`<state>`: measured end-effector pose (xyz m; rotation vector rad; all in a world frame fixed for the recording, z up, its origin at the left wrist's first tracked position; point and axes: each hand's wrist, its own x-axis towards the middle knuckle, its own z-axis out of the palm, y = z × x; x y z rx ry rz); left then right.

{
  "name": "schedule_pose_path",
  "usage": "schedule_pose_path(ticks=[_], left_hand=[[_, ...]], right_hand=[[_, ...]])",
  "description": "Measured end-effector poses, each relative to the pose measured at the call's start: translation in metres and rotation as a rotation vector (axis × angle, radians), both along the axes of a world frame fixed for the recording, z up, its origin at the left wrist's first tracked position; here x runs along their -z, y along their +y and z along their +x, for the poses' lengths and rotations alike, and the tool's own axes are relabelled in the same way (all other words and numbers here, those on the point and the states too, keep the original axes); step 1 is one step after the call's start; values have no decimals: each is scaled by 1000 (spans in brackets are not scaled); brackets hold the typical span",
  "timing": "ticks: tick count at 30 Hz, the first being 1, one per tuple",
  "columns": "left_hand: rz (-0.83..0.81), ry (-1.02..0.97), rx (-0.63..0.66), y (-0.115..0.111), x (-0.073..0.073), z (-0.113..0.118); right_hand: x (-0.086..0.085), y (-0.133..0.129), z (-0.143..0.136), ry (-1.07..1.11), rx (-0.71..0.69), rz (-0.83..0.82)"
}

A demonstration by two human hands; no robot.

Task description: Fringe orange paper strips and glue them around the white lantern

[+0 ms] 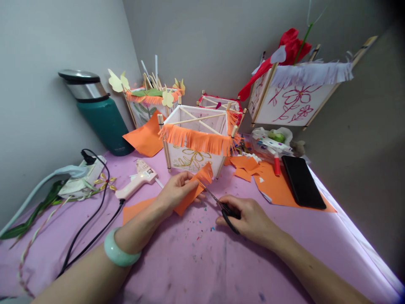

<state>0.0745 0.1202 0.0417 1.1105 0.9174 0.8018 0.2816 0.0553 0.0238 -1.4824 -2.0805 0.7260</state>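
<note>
My left hand (pixel 179 189) pinches a strip of orange paper (pixel 186 202) whose upper end is cut into a fringe. In my right hand (pixel 248 217) are black-handled scissors (pixel 228 215), their blades at the strip's right edge. Just behind my hands stands a white lantern frame (pixel 194 154) of wooden sticks, with orange fringe (pixel 196 138) along its top and a gold flower drawn on its front. A flat orange piece (pixel 137 210) lies partly hidden beneath my left forearm.
A pink glue gun (pixel 136 184) and its black cord lie left, near a power strip (pixel 77 183) and teal bottle (pixel 103 122). Behind are more lanterns (pixel 153 109); one (pixel 291 99) hangs at right. A black phone (pixel 303 181) rests on orange paper (pixel 275 188), beside a red marker (pixel 276 164).
</note>
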Motion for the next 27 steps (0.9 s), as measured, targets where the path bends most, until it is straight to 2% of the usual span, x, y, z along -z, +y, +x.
schedule_pose_path(ticks=[20, 27], left_hand=[[-43, 4, -11, 1, -2, -1], [-52, -17, 26, -1, -1, 0]], right_hand=[[5, 2, 0, -9, -2, 42], [4, 0, 0, -7, 2, 21]])
